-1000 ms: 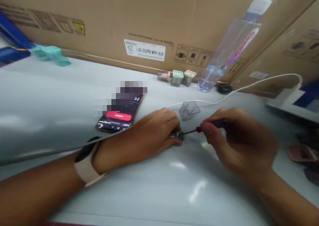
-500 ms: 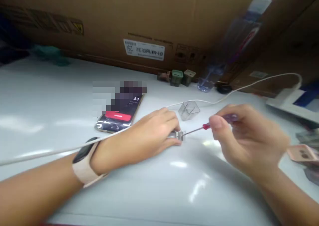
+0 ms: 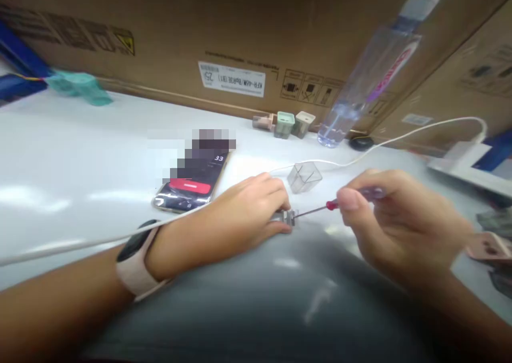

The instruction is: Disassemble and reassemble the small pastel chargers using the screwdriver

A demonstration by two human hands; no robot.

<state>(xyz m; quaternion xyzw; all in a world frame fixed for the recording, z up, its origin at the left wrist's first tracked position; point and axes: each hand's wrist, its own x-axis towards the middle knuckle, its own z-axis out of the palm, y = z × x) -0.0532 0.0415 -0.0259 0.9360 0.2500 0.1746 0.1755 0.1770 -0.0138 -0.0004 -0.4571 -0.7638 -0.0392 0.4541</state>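
Two bare hands work close together on a white table (image 3: 72,192). The left hand (image 3: 244,208) lies flat with its fingers curled down over a small metal part (image 3: 287,217), pinning it to the tabletop; the part is mostly hidden, so its exact shape is hard to make out. The right hand (image 3: 400,221) is clamped between thumb and fingers on a small screwdriver (image 3: 331,205) with a red collar and a pale purple handle. Its thin shaft points left and reaches the metal part, though I can't tell whether the tip is actually touching.

Just beyond the hands sits a clear plastic cube (image 3: 304,177). A phone (image 3: 188,192) lies beyond the left hand, and a white cable (image 3: 320,163) curves across the table. A water bottle (image 3: 340,112) and small containers (image 3: 284,125) stand against a cardboard box (image 3: 160,26). The left wrist wears a pale band (image 3: 136,264).
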